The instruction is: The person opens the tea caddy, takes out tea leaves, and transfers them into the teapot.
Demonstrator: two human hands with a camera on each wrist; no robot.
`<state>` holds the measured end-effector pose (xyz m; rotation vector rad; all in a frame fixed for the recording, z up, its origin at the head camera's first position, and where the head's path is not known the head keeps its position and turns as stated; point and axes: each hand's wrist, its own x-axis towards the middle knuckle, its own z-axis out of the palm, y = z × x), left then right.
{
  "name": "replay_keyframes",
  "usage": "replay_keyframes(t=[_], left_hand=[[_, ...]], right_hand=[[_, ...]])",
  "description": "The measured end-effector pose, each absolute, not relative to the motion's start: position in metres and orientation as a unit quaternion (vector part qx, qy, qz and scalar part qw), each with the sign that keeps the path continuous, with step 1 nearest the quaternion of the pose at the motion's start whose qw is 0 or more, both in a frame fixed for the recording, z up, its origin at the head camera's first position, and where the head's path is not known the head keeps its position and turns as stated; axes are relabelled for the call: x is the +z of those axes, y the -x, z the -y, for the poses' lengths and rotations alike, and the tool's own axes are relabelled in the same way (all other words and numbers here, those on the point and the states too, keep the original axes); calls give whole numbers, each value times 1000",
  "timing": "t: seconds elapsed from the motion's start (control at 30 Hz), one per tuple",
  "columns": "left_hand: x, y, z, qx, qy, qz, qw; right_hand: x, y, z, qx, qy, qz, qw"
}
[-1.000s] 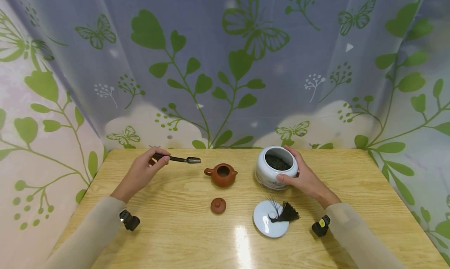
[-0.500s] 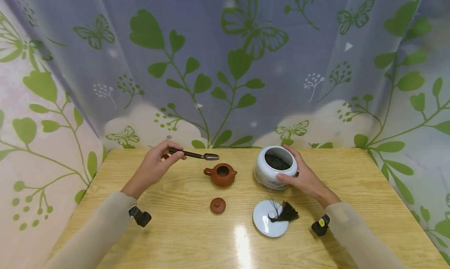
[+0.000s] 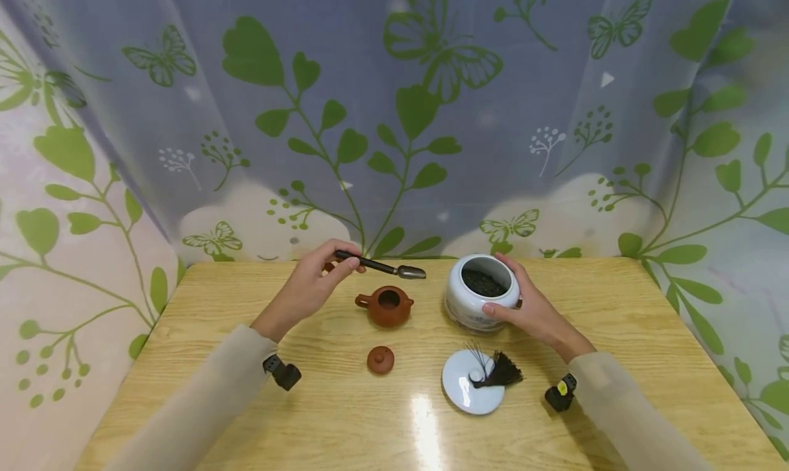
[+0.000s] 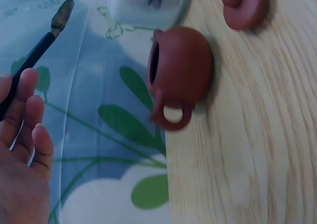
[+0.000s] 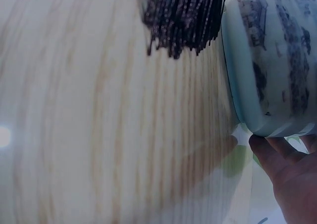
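Observation:
My left hand [image 3: 314, 279] pinches the black handle of a small tea scoop [image 3: 382, 265], held in the air above and behind the teapot. Its metal tip points right, toward the jar. The reddish-brown clay teapot [image 3: 387, 308] stands uncovered, handle to the left and spout to the right. In the left wrist view the scoop [image 4: 37, 50] rises from between thumb and fingers. With thumb and fingers around its right side, my right hand [image 3: 536, 313] grips a white porcelain jar [image 3: 459, 300], tilted a little toward me. Dark tea leaves [image 3: 483, 283] show inside it.
The teapot's round lid [image 3: 380, 360] lies on the wooden table [image 3: 333, 416] in front of the pot. A white jar lid [image 3: 462, 389] with a black tassel [image 3: 505, 370] lies in front of the jar. Behind the table's far edge hangs a leaf-patterned curtain [image 3: 345, 67].
My left hand has carried the scoop rightward, from left of the teapot to above it, the tip now nearing the jar. My right hand and the jar have stayed in place.

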<state>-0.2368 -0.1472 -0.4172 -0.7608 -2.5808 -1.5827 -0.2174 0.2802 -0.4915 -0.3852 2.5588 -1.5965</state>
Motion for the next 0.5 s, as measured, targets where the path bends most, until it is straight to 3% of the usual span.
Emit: replay_keyframes(t=[0.5], left_hand=[[-407,249,91,-492,291,821,-18]], right_hand=[[-494,219,-282,-515,124,-846,55]])
